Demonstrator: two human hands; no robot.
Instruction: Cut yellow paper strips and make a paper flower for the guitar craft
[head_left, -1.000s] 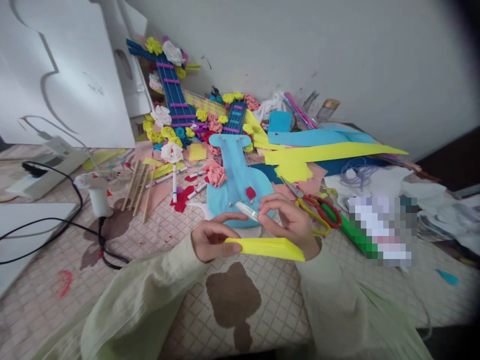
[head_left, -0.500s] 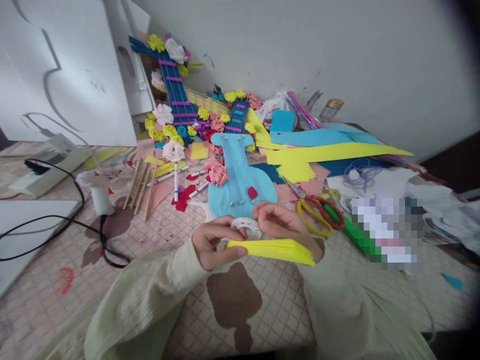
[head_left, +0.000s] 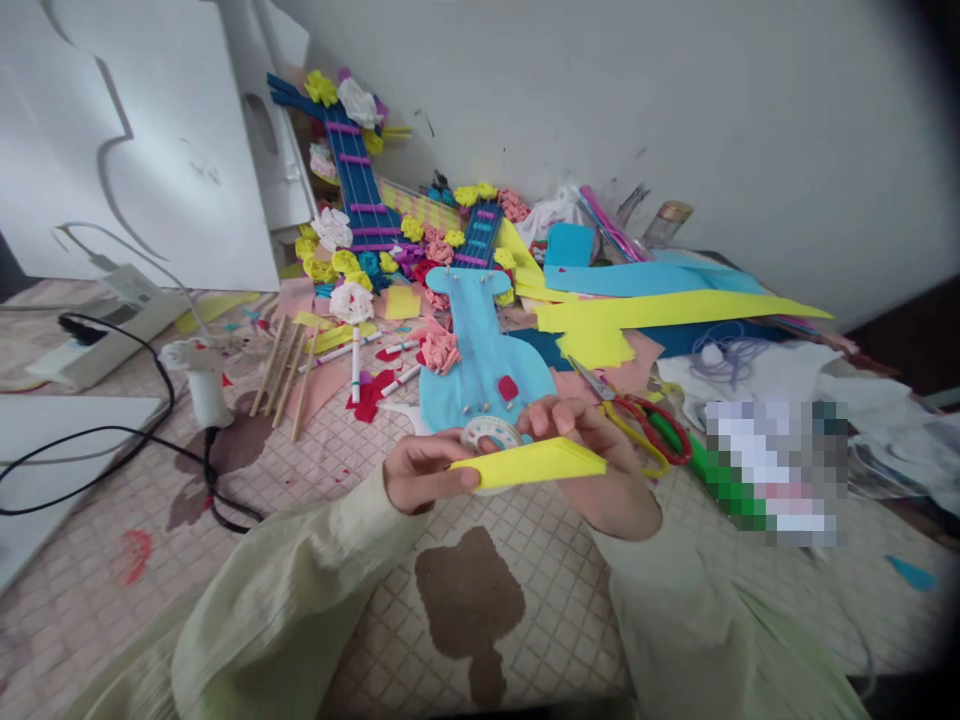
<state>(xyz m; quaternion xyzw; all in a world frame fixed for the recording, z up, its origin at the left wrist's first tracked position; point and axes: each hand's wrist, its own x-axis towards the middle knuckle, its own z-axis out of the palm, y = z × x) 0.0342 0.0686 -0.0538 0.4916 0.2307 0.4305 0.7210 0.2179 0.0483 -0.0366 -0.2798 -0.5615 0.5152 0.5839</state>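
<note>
My left hand [head_left: 420, 474] is closed on a folded stack of yellow crepe paper [head_left: 529, 464], thumb in front. A round white spool [head_left: 491, 432] with holes in its rim is also in its grip, behind the paper. My right hand [head_left: 611, 495] is beside the spool, its fingers bent inward. The yellow paper hides part of that hand, and whatever its fingertips pinch is too small to make out. Just beyond both hands lies a light-blue guitar-shaped piece [head_left: 480, 340] with small pegs, strings and a dark red patch.
Scissors [head_left: 626, 410] with red and yellow handles lie at the right. On the left are a hot glue gun [head_left: 199, 385], its black cord and wooden sticks [head_left: 289, 370]. Decorated dark-blue guitar necks [head_left: 360, 190] and paper flowers fill the back. A yellow strip [head_left: 690, 310] stretches rightward.
The yellow paper has tilted, its right end rising and its layers now pressed together in view. My right hand has shifted slightly right, and the spool sits a little higher.
</note>
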